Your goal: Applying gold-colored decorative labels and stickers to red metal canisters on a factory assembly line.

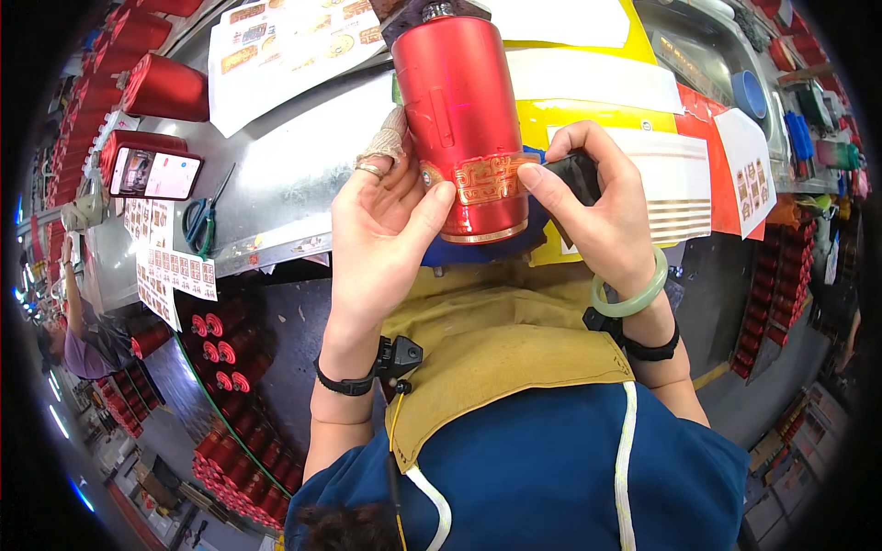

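A shiny red bottle (457,101) with a silver neck lies tilted before me, its base toward me. Around its lower part sits a clear label with gold print (490,180). My left hand (386,197) grips the bottle's left side, with the thumb on the front near a small round gold emblem (430,174). One finger of that hand wears a beige wrap (384,142). My right hand (602,197) is closed around a black block-like thing (577,174), partly hidden by the fingers. Its thumb presses at the label's right edge.
Gold-printed sticker sheets (294,50) lie on the metal table (276,129). At left are a phone (156,173), scissors (200,220) and red bottles (165,87). Yellow sheets (542,119) and a striped white sheet (675,184) lie at right, with a blue cup (749,94) beyond. A person (87,340) is far left.
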Demonstrator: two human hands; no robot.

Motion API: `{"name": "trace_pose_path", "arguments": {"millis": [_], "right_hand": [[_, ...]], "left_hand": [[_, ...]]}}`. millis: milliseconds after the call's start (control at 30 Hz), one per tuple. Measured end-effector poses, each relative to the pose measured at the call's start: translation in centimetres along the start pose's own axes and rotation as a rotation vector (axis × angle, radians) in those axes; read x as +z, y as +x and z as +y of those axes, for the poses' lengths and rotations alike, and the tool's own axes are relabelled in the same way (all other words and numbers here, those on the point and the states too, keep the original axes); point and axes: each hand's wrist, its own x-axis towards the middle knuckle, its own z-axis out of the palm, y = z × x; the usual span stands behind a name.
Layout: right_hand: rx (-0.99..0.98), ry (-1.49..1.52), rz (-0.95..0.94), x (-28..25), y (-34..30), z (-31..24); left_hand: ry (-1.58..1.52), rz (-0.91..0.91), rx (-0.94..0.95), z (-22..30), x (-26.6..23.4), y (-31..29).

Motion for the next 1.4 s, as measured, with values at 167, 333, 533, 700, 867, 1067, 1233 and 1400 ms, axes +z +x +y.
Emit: {"name": "trace_pose_path", "arguments": {"millis": [167,333,533,700,867,1067,1233,1400], "right_hand": [[-0.009,-0.009,-0.005,0.0,0.0,0.0],[-0.010,0.008,-0.004,0.1,0.0,0.1],[-0.004,-0.002,-0.003,0.0,0.1,0.1],[-0.016,0.003,-0.001,0.0,0.1,0.1],[0.018,0.020,-0.013,0.0,0.1,0.0],[-0.015,0.005,0.001,0.0,0.1,0.3],[-0.014,0.011,0.010,0.2,0.2,0.5],[-0.022,0.008,0.018,0.2,0.2,0.7]], "left_hand": [[0.019,-0.006,-0.016,0.0,-0.3,0.0],[0.016,0.006,-0.013,-0.2,-0.3,-0.1],[0.013,0.018,-0.013,-0.4,0.2,0.0],[0.005,0.032,-0.036,-0.5,0.4,0.0],[0.010,0.024,-0.059,-0.5,0.3,0.0],[0.043,0.055,-0.060,-0.3,0.9,-0.2],[0.030,0.069,-0.070,-0.2,0.9,-0.1],[0.034,0.051,-0.082,-0.4,0.7,0.1]]}}
